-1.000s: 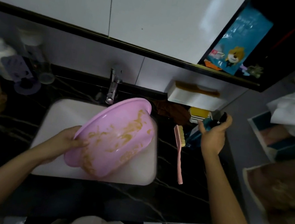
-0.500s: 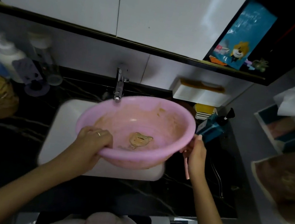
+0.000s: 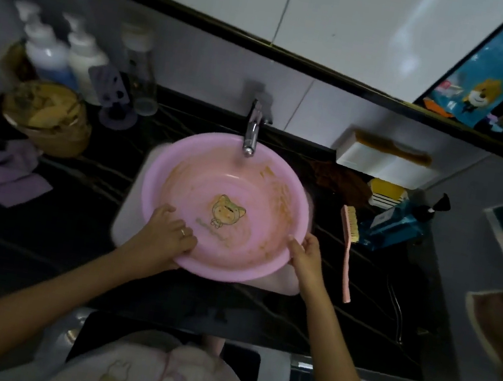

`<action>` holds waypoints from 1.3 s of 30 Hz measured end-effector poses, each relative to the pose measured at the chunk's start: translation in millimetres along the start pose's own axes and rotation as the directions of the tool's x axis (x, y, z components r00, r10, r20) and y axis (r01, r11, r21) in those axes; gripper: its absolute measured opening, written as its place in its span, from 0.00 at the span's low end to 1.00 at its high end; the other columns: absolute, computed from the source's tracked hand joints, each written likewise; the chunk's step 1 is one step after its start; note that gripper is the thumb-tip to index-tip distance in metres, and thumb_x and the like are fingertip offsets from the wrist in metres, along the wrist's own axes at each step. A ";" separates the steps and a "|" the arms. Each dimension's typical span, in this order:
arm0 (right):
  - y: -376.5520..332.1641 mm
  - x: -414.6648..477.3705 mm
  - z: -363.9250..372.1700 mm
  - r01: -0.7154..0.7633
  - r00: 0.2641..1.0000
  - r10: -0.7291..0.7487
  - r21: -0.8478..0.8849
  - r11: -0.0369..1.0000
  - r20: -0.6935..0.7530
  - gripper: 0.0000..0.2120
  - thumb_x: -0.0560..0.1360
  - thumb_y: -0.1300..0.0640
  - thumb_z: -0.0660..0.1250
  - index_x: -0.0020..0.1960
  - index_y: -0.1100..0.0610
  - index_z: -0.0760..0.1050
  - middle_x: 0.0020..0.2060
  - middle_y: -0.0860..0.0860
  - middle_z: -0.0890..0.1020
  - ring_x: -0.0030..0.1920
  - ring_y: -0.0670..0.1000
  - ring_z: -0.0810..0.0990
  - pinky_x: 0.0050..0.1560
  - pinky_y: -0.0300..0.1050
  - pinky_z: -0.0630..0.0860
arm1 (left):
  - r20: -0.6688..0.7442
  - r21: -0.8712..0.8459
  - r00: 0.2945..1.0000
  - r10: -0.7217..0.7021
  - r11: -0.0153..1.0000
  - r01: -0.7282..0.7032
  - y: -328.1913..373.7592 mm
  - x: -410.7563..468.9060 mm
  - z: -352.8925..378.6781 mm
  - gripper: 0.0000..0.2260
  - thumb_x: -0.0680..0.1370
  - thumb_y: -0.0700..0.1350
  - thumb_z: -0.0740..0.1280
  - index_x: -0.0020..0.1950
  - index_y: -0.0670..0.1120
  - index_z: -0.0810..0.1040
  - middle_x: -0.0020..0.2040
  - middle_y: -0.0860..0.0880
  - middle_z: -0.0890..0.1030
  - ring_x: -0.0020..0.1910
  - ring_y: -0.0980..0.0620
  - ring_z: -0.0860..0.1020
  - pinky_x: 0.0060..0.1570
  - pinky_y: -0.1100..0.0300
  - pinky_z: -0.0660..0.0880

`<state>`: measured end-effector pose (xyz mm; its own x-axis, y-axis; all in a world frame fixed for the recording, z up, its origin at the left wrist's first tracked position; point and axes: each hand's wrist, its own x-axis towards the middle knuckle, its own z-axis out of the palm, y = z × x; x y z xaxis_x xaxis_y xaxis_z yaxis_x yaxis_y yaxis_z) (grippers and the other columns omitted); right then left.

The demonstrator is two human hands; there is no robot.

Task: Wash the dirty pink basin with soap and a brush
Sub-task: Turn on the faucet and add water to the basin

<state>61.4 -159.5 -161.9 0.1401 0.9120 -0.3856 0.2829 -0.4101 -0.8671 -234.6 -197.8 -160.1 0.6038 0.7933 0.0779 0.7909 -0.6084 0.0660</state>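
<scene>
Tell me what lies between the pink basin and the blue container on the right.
The pink brush lies there on the black counter, bristles facing the blue container; the head view shows it.

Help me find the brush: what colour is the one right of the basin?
The brush is pink with pale tan bristles, clearest in the head view.

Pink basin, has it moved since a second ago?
Yes. The pink basin was tipped on edge below the faucet; now it is level, open side up, far rim under the spout, left hand and right hand gripping its near rim.
</scene>
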 end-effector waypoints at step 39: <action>-208.8 158.7 95.8 0.531 0.813 -0.519 -0.702 0.475 0.264 0.18 0.80 0.61 0.53 0.68 0.57 0.70 0.55 0.59 0.79 0.53 0.58 0.78 0.43 0.43 0.68 | 0.593 -0.698 0.588 -0.550 -0.716 0.034 4.5 61.9 -9.3 0.18 0.82 0.50 0.48 0.61 0.49 0.75 0.60 0.49 0.80 0.62 0.51 0.75 0.62 0.51 0.67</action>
<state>-66.3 72.0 -72.2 -0.2832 0.9576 0.0531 0.8747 0.2806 -0.3952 -194.6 -151.7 -145.7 -0.0213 0.8141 -0.5803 -0.6154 0.4468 0.6494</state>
